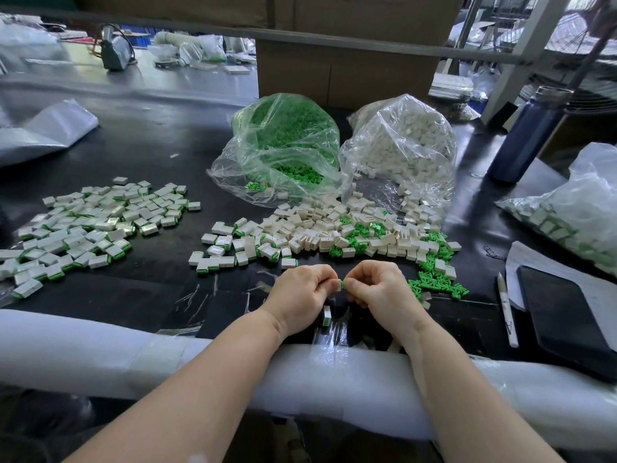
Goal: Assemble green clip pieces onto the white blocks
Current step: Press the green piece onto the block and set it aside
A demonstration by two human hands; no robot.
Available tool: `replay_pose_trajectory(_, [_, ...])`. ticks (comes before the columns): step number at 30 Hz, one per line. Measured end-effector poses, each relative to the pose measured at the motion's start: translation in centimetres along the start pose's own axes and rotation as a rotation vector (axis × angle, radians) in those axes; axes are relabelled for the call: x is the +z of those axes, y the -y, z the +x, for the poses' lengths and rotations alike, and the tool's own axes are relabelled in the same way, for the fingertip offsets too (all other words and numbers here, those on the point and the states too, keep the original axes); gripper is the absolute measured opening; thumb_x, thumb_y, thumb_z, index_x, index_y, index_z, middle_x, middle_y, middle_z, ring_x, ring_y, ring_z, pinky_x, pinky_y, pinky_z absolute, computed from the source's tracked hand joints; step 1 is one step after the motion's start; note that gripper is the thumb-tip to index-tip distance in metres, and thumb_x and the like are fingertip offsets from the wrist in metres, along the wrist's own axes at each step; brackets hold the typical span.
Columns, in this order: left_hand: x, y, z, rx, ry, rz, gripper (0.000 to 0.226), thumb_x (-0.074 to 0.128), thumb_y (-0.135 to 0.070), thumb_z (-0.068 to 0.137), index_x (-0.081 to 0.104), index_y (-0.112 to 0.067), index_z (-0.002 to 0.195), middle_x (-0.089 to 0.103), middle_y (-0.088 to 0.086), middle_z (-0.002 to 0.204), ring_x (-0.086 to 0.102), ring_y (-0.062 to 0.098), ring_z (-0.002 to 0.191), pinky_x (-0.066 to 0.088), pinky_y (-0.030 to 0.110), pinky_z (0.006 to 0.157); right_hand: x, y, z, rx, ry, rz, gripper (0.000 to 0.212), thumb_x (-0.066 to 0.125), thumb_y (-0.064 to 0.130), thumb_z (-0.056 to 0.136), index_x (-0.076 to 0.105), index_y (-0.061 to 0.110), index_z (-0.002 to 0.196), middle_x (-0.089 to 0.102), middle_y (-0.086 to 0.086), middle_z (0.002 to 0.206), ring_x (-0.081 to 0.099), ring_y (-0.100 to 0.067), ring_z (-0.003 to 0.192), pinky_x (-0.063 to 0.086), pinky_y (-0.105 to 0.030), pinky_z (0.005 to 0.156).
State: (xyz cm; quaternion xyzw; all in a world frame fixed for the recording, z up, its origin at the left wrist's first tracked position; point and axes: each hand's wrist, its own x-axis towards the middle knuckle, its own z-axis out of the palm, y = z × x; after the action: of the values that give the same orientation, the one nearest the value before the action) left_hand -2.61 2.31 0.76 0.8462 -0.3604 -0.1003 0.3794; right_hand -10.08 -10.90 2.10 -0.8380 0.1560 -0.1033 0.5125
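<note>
A: Where's the piece being worked on?

B: Between the two hands, near the front edge of the table (140, 162). The left hand (302, 297) and the right hand (380, 295) are both curled, fingertips meeting on one small white block (341, 285) with a green clip showing at its end. Each hand pinches it from its own side.

A: How would you expect it to handle?

B: Light, I'd say, and stiff: hard moulded plastic, small enough to vanish behind the fingertips. Probably smooth, so it could slip or flick away if squeezed off-centre. I'd hold the block by its flat sides and push the clip squarely on its end.

A: Fragile?

B: The loose green clips (437, 284) to the right look thin and branched, so likely the weaker part. I'd press along their length, not bend them.

A: Anything else nearby?

B: One finished-looking piece (327, 315) stands on the table just below the hands, white with a green end. A mixed heap of blocks and clips (334, 232) lies beyond the hands, a spread of assembled pieces (86, 225) lies to the left, and two clear bags behind hold the green stock (283, 135) and the white stock (404, 142).

A: Is the clip seated yet?

B: Can't tell; the fingers hide the joint.
</note>
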Motion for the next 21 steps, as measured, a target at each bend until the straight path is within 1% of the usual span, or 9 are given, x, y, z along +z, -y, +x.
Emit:
replay_pose_trajectory(3, [0.04,-0.06,-0.01,0.013,0.006,0.025,0.016,0.052,-0.024,0.094,0.066,-0.016,0.092,0.062,-0.003,0.080,0.055,0.014,0.080,0.043,0.028,0.076,0.01,-0.01,0.01,-0.006,0.007,-0.029,0.019,0.061,0.003,0.084,0.061,0.014,0.068,0.061,0.000,0.060,0.053,-0.009,0.057,0.045,-0.025,0.061])
replay_pose_trajectory(6, [0.11,-0.09,0.02,0.024,0.024,0.046,0.016,0.053,-0.023,0.093,0.067,-0.014,0.094,0.066,0.003,0.087,0.057,0.018,0.084,0.043,0.029,0.078,0.11,-0.06,0.07,-0.008,0.016,-0.065,0.017,0.062,0.004,0.083,0.062,0.014,0.069,0.062,0.000,0.062,0.055,-0.013,0.061,0.048,-0.033,0.066])
replay_pose_trajectory(8, [0.11,-0.09,0.01,0.013,0.017,0.001,0.016,0.052,-0.024,0.094,0.066,-0.017,0.093,0.066,0.002,0.083,0.058,0.018,0.082,0.045,0.033,0.078,0.24,-0.16,0.07,-0.019,-0.013,-0.027,0.016,0.062,0.004,0.084,0.063,0.013,0.070,0.062,-0.001,0.062,0.054,-0.011,0.058,0.047,-0.029,0.063])
replay_pose_trajectory(11, [0.16,-0.23,0.03,0.004,-0.010,-0.114,0.016,0.051,-0.026,0.095,0.064,-0.022,0.089,0.062,0.000,0.075,0.055,0.017,0.074,0.048,0.040,0.078,0.35,-0.22,-0.02,-0.025,-0.078,0.150,0.012,0.062,0.004,0.084,0.065,0.009,0.074,0.062,-0.006,0.063,0.053,-0.013,0.057,0.046,-0.025,0.057])
replay_pose_trajectory(14, [0.16,-0.18,0.13,-0.005,-0.015,-0.195,0.015,0.052,-0.026,0.094,0.066,-0.023,0.090,0.066,0.006,0.080,0.059,0.024,0.080,0.048,0.044,0.081,0.31,-0.39,0.04,-0.030,-0.119,0.254,0.008,0.065,0.004,0.083,0.066,0.008,0.077,0.065,0.001,0.063,0.059,-0.007,0.058,0.050,-0.019,0.056])
replay_pose_trajectory(16, [0.22,-0.08,0.14,-0.001,-0.028,-0.231,0.015,0.054,-0.025,0.093,0.068,-0.022,0.095,0.068,0.004,0.085,0.061,0.021,0.085,0.049,0.041,0.085,0.30,-0.52,0.08,-0.042,-0.132,0.266,0.007,0.066,0.003,0.083,0.066,0.010,0.079,0.066,0.000,0.065,0.060,-0.005,0.058,0.051,-0.018,0.056])
replay_pose_trajectory(18, [0.30,0.00,0.23,0.007,-0.073,-0.253,0.015,0.058,-0.022,0.091,0.069,-0.021,0.101,0.067,0.000,0.093,0.061,0.016,0.090,0.049,0.035,0.088,0.33,-0.59,0.10,-0.053,-0.137,0.250,0.009,0.065,0.002,0.083,0.065,0.011,0.082,0.065,-0.006,0.067,0.059,-0.007,0.056,0.050,-0.018,0.055])
replay_pose_trajectory(19, [0.31,0.03,0.28,0.011,-0.093,-0.267,0.015,0.060,-0.021,0.090,0.068,-0.022,0.103,0.065,-0.001,0.093,0.061,0.015,0.089,0.049,0.031,0.087,0.36,-0.62,0.12,-0.057,-0.138,0.239,0.011,0.064,0.001,0.084,0.064,0.012,0.082,0.065,-0.007,0.066,0.057,-0.006,0.054,0.048,-0.017,0.054])
replay_pose_trajectory(21, [0.29,0.03,0.28,0.018,-0.099,-0.301,0.018,0.066,-0.019,0.085,0.065,-0.025,0.102,0.061,-0.003,0.087,0.057,0.014,0.076,0.050,0.027,0.079,0.43,-0.70,0.20,-0.063,-0.145,0.226,0.012,0.063,0.000,0.084,0.064,0.012,0.081,0.064,-0.004,0.064,0.056,-0.002,0.050,0.046,-0.015,0.052])
